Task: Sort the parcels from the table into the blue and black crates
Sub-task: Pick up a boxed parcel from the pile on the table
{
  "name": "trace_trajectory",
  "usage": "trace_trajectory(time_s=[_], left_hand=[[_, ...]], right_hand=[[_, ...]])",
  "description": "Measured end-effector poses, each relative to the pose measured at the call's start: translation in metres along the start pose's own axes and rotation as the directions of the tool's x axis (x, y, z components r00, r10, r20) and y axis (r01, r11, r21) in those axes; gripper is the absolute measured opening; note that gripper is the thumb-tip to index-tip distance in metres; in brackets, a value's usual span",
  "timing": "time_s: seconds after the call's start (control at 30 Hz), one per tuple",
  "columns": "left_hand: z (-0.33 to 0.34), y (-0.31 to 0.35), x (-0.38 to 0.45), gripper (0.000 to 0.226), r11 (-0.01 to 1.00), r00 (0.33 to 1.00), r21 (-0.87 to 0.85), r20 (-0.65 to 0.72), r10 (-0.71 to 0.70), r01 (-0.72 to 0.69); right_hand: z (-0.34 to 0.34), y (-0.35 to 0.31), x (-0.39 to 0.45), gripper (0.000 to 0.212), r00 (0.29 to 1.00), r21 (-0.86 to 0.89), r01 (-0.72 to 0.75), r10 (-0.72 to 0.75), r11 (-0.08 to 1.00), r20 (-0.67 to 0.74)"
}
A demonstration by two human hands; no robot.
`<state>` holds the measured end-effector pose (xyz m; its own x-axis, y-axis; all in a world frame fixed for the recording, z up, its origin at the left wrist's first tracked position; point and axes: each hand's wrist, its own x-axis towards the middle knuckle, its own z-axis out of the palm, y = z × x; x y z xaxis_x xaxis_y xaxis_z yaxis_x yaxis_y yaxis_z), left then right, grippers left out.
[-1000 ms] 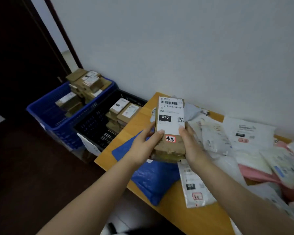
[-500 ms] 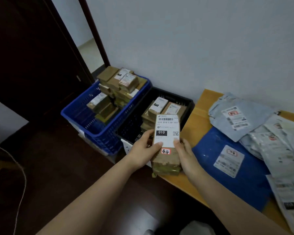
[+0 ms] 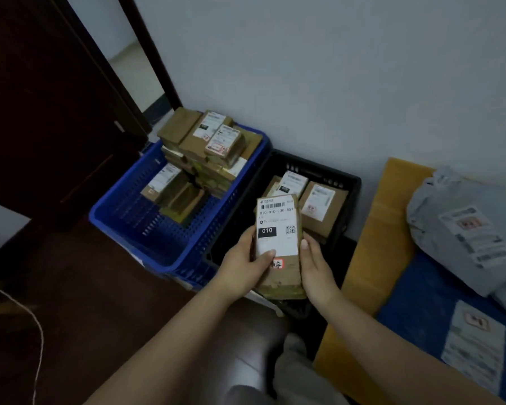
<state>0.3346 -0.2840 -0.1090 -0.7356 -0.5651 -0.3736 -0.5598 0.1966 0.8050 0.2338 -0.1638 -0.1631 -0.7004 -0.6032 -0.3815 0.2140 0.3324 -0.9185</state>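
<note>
A brown cardboard parcel (image 3: 278, 238) with a white label marked 010 hangs over the near part of the black crate (image 3: 349, 182). My left hand (image 3: 243, 264) grips its left edge, thumb on the label. My right hand (image 3: 316, 267) holds its right edge. The black crate has two or three labelled boxes (image 3: 319, 206) at its far end. To its left the blue crate (image 3: 135, 220) carries a tall stack of brown boxes (image 3: 208, 144). On the wooden table (image 3: 383, 229) at right lie a blue mailer (image 3: 421, 311) and a grey mailer (image 3: 456, 226).
Both crates stand on the dark floor against the white wall. A dark door (image 3: 41, 97) and a doorway are behind the blue crate. A thin white cord (image 3: 27, 311) runs across the floor at left. My knee (image 3: 292, 372) shows below my arms.
The parcel and both hands have moved left from above the table to above the black crate. My view has swung left, so most table mailers have left the frame.
</note>
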Motion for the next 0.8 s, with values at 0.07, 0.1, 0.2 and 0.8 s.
trace_trajectory(time_s=[0.07, 0.1, 0.2, 0.8], left_hand=[[-0.017, -0.001, 0.023, 0.06, 0.999, 0.999, -0.031, -0.02, -0.028, 0.027], [-0.022, -0.002, 0.035, 0.06, 0.997, 0.998, -0.053, -0.019, -0.053, 0.052], [-0.023, -0.004, 0.062, 0.062, 0.994, 0.995, -0.065, 0.038, -0.087, 0.089], [-0.068, -0.058, 0.238, 0.099, 0.996, 0.982, 0.082, 0.181, -0.055, 0.041]], right_hand=[[0.014, -0.009, 0.021, 0.046, 1.0, -0.034, 0.0, 0.001, 0.999, 0.013], [0.019, -0.01, 0.03, 0.049, 1.0, -0.052, -0.01, 0.011, 0.999, 0.014], [0.025, -0.007, 0.053, 0.053, 0.999, -0.088, -0.037, 0.039, 0.995, 0.017], [0.068, 0.002, 0.186, 0.052, 0.974, -0.084, -0.212, 0.204, 0.974, -0.098]])
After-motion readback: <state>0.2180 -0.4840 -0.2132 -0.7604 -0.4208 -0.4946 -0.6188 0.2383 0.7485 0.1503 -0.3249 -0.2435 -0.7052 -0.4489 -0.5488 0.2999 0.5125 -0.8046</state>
